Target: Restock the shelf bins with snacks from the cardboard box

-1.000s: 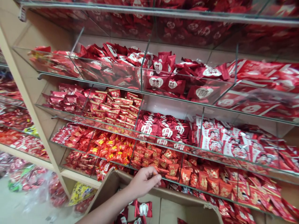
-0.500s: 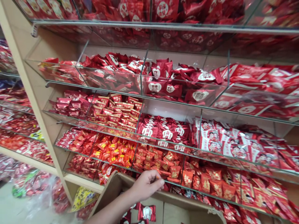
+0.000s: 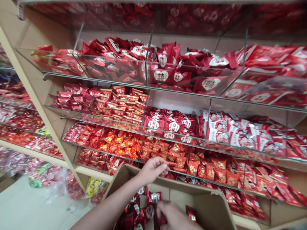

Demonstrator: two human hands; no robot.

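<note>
My left hand (image 3: 153, 169) is above the far wall of a cardboard box (image 3: 192, 185), in front of the lowest shelves. Its fingers curl toward the thumb; a bit of orange shows between them, and I cannot make out whether it is held. Low in the box, my right hand (image 3: 171, 215) is smeared by motion, its fingers over dark red candy packets, and its grip is unclear. Beside it lies a dark red packet with a white label (image 3: 153, 197). Another red packet (image 3: 191, 213) rests to the right inside the box.
Glass-fronted shelves hold red packets with white hearts (image 3: 161, 75), dark red packets (image 3: 172, 126), white-and-red packets (image 3: 219, 131) and orange-red candies (image 3: 120, 143). A wooden upright (image 3: 51, 127) stands at left. Yellow bags (image 3: 96, 187) and plastic bags of candy (image 3: 43, 174) are low down.
The view has shifted, showing more of the box. My right hand has come into view inside it. My left hand keeps its curled shape over the box's far wall.
</note>
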